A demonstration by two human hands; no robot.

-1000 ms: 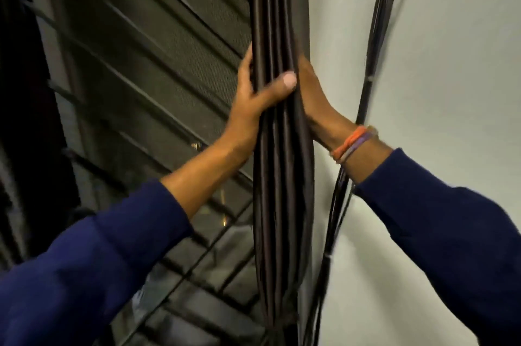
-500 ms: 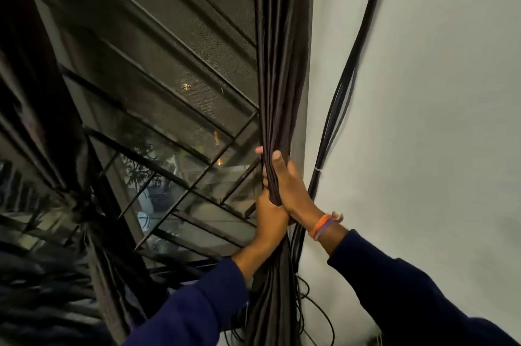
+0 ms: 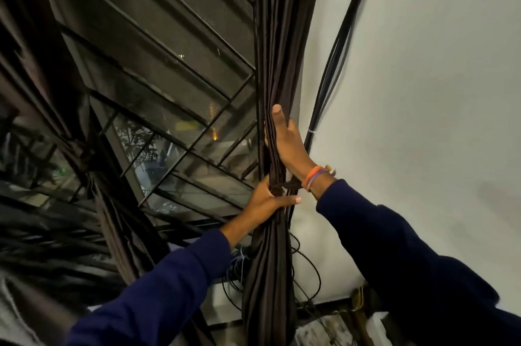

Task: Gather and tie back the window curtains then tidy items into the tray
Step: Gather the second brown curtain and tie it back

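Note:
The right-hand dark brown curtain (image 3: 277,35) hangs gathered into a narrow bundle of folds at the window's right edge. My right hand (image 3: 287,140) grips the bundle from the wall side, thumb across the front folds. Just below, my left hand (image 3: 267,200) wraps the bundle from the left, thumb pointing right. Between the two hands a thin dark tie band (image 3: 284,185) crosses the folds. A second dark curtain (image 3: 84,148) hangs at the left, cinched at its middle. No tray is in view.
A window with a slanted metal grille (image 3: 174,86) fills the space between the curtains. Black cables (image 3: 335,44) run down the white wall (image 3: 423,92) beside the bundle and loop near the floor (image 3: 307,275). Clutter sits at the bottom right corner.
Both hands have slid down the gathered curtain from high up to its middle. My right hand now sits above the left, and a tie band shows between them.

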